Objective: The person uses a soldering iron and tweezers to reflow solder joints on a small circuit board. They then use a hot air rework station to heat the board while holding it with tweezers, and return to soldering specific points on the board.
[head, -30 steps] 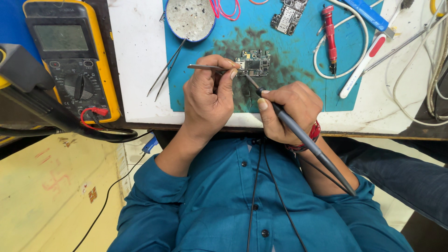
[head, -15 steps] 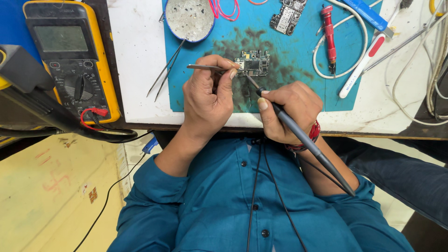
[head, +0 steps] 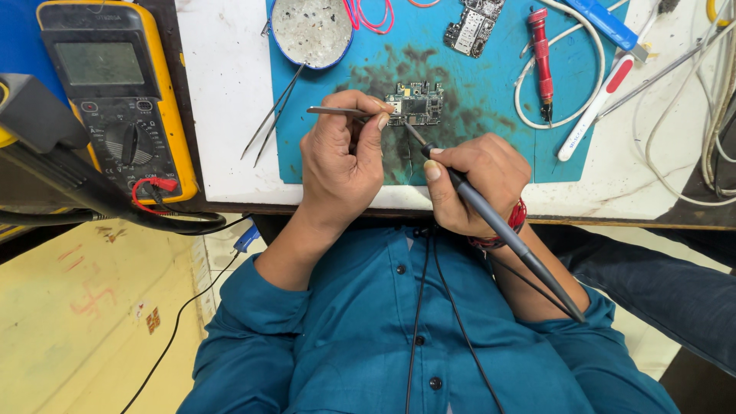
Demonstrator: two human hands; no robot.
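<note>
Fingers of your left hand (head: 341,157) pinch thin steel tweezers (head: 337,112); your right hand (head: 479,180) grips the grey soldering iron (head: 498,226), tip touching the small green circuit board (head: 415,103) on the scorched teal mat (head: 491,84). Soldering looks underway, not finished.

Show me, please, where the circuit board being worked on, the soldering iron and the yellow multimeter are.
Circuit board (head: 418,102), head view, on the middle of its top face.
Soldering iron (head: 502,226), head view, on its grey handle below the right hand.
Yellow multimeter (head: 103,63), head view, on its screen.
</note>
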